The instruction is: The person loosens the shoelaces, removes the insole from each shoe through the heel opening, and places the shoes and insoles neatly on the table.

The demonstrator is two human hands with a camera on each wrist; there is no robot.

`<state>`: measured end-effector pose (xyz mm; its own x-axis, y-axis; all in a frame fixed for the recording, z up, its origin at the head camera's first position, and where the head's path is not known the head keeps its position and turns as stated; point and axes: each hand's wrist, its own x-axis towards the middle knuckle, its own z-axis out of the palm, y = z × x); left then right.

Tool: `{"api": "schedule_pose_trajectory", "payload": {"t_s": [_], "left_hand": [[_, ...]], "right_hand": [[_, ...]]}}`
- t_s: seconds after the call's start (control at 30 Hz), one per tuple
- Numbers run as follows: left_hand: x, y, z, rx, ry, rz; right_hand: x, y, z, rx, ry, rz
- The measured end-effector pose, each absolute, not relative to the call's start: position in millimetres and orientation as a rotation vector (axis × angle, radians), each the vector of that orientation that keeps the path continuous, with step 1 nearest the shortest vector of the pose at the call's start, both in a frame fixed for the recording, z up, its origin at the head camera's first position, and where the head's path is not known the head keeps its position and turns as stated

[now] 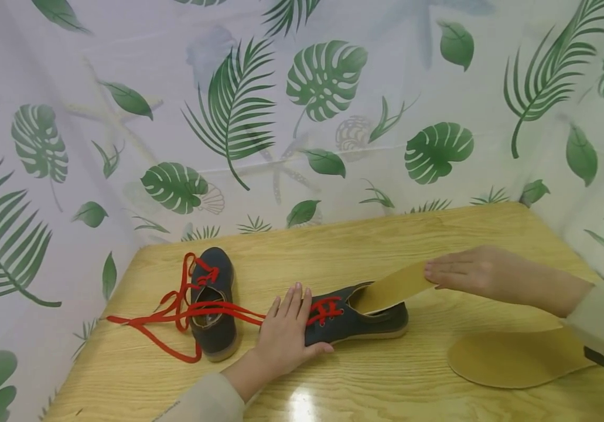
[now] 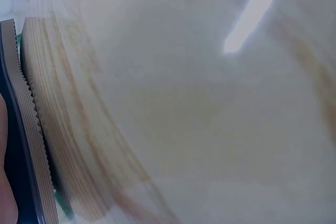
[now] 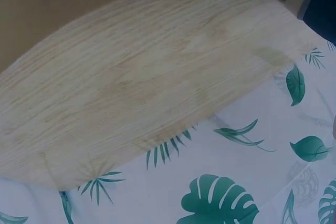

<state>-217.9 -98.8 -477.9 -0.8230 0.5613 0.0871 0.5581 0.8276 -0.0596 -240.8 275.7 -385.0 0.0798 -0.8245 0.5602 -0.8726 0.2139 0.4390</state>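
A dark blue shoe with red laces lies on its sole, toe to the left. Across its toe rests my left hand, fingers straight and thumb out along the near side. The left wrist view catches that shoe's ridged pale sole at its left edge. With fingers on top, my right hand pinches one end of a tan insole. Its other end is inside the shoe opening, and the held end slants up above the heel. My right thumb is mostly hidden beneath the insole.
A matching shoe stands at the left, long red laces trailing over it and across the wooden table. A second tan insole lies at the right front, partly under my right sleeve. Leaf-patterned cloth hangs behind.
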Motion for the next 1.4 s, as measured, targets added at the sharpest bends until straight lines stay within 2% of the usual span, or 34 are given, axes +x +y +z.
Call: {"api": "schedule_pose_trajectory", "payload": {"t_s": [0.53,1.13,1.4], "left_hand": [[-217,-98,-477,-0.871,-2.914,0.064],[-217,-98,-476,-0.875,-2.935,0.061],[-217,-98,-477,-0.863,-2.929,0.073]], "right_hand": [[-240,251,-400,1.394,-1.583,-0.007],[-239,272,-403,1.451,-1.528,0.015],[-232,277,-388,1.464,-1.478,0.005]]}}
